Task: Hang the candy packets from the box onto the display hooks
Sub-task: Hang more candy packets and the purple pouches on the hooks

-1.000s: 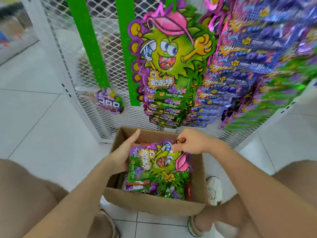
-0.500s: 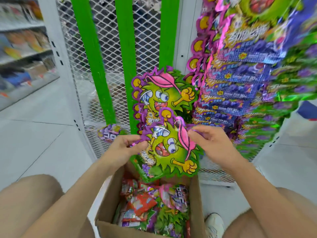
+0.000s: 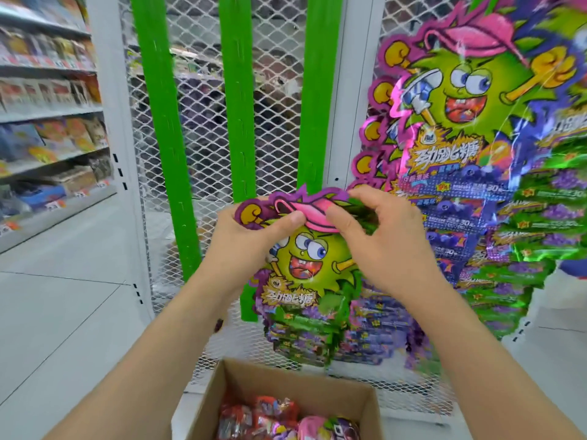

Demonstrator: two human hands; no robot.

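Both my hands hold up a candy packet [image 3: 309, 265] in front of the white mesh display [image 3: 203, 128]; it is a green cartoon character with a pink cap and a strip of sachets hanging below. My left hand [image 3: 251, 241] pinches its top left edge by the cap. My right hand [image 3: 381, 246] pinches the top right edge. Below stands the open cardboard box [image 3: 320, 384] with more red, pink and purple packets [image 3: 273, 414] inside. I cannot make out any hook behind the packet.
Large bunches of the same packets [image 3: 476, 128] hang on the display at right, close to my right hand. Green vertical strips [image 3: 236, 90] run down the mesh. Stocked store shelves [image 3: 47, 106] stand at left over a white tiled floor [image 3: 63, 312].
I lifted the packet out of the box, turned it upright and raised it to the mesh. Both hands shifted their hold to its top edge. My view tilted up.
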